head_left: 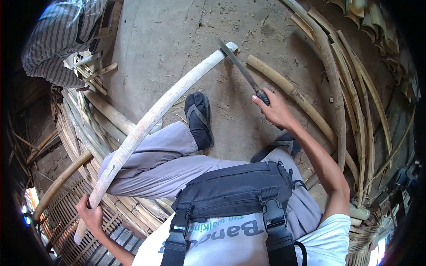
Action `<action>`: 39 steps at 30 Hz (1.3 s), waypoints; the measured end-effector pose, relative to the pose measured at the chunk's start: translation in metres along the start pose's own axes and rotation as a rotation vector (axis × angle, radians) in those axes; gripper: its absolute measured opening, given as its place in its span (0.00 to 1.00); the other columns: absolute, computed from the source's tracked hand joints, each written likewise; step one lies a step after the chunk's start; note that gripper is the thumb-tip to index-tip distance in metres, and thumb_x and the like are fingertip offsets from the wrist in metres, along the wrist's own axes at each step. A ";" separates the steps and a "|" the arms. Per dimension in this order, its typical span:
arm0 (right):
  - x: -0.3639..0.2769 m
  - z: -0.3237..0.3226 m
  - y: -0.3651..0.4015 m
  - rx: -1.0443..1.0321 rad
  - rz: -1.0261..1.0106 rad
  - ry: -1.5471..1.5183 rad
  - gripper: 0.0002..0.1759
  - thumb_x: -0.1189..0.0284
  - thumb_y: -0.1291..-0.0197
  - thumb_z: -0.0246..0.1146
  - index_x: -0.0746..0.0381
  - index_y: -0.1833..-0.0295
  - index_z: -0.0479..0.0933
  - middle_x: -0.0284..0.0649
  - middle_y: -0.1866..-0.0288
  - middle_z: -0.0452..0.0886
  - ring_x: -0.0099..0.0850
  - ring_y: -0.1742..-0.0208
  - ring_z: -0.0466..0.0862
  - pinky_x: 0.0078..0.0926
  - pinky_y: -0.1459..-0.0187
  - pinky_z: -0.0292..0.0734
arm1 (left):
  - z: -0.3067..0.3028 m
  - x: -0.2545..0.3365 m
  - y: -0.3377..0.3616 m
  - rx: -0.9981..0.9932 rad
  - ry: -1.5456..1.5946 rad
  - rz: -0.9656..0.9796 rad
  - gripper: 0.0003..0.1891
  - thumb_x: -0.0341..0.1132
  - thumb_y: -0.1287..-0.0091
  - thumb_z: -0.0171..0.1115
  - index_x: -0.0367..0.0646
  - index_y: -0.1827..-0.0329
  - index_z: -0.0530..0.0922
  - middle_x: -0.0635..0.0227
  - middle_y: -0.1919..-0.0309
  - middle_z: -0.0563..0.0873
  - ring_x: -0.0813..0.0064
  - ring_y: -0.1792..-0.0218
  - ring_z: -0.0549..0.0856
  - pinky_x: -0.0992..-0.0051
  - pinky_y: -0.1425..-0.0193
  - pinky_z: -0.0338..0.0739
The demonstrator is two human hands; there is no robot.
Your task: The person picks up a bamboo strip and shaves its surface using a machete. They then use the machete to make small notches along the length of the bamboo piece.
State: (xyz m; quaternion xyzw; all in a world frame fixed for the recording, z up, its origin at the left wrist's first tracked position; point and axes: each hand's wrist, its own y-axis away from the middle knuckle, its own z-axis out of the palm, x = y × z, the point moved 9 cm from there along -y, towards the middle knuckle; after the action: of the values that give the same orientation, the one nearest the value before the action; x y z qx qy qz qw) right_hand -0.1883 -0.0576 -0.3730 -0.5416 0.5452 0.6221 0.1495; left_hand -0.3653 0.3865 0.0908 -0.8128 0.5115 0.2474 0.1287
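Note:
A long pale bamboo pole (151, 119) slants from the lower left up to the top middle, lying across my left thigh. My left hand (91, 215) is closed round its lower end. In my right hand (273, 108) is the black handle of a long-bladed knife (244, 71), fingers wrapped round it. The blade points up and to the left, its tip beside or over the pole's far end; whether it touches the pole I cannot tell.
Another bamboo pole (301, 102) lies right of the knife. Curved bamboo strips (355, 88) line the right side, and more poles (106, 111) lie at left. A co-worker in a striped shirt (57, 44) is at the upper left. My sandalled foot (198, 119) rests on the floor.

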 end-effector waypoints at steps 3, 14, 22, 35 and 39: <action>-0.020 0.012 0.001 -0.058 -0.001 0.094 0.29 0.46 0.33 0.57 0.66 0.63 0.73 0.46 0.78 0.75 0.42 0.74 0.80 0.44 0.67 0.73 | 0.018 -0.012 -0.001 -0.202 -0.066 -0.095 0.14 0.23 0.60 0.54 0.29 0.67 0.73 0.47 0.76 0.74 0.49 0.69 0.76 0.62 0.61 0.69; -0.014 0.033 -0.005 -0.182 0.103 0.020 0.28 0.50 0.30 0.55 0.67 0.63 0.77 0.42 0.81 0.76 0.33 0.78 0.78 0.40 0.74 0.72 | -0.003 0.011 -0.014 0.203 0.095 0.193 0.11 0.27 0.61 0.52 0.34 0.76 0.60 0.52 0.82 0.61 0.55 0.80 0.61 0.63 0.74 0.57; -0.024 0.028 -0.012 -0.068 0.016 0.088 0.29 0.50 0.29 0.53 0.68 0.68 0.74 0.45 0.77 0.77 0.33 0.77 0.77 0.42 0.71 0.73 | -0.006 0.021 -0.011 0.218 0.138 0.162 0.10 0.26 0.61 0.51 0.35 0.75 0.62 0.53 0.82 0.61 0.54 0.80 0.60 0.63 0.74 0.57; 0.003 0.003 -0.039 -0.018 0.044 0.226 0.28 0.52 0.30 0.56 0.71 0.59 0.78 0.55 0.73 0.82 0.48 0.70 0.85 0.45 0.66 0.77 | -0.004 0.019 -0.009 0.169 0.101 0.167 0.11 0.26 0.61 0.51 0.35 0.77 0.59 0.51 0.82 0.60 0.51 0.80 0.60 0.62 0.74 0.57; -0.027 0.030 -0.020 -0.065 0.096 0.059 0.30 0.50 0.30 0.54 0.70 0.59 0.79 0.57 0.74 0.81 0.46 0.71 0.85 0.44 0.68 0.76 | -0.010 0.030 -0.009 0.190 0.106 0.166 0.11 0.26 0.62 0.51 0.35 0.76 0.59 0.51 0.82 0.60 0.51 0.79 0.61 0.62 0.74 0.57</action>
State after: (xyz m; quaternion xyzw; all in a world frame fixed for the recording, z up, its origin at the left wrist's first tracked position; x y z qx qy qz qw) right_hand -0.1781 -0.0140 -0.3664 -0.5376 0.5542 0.6297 0.0859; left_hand -0.3446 0.3632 0.0829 -0.7637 0.6042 0.1644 0.1569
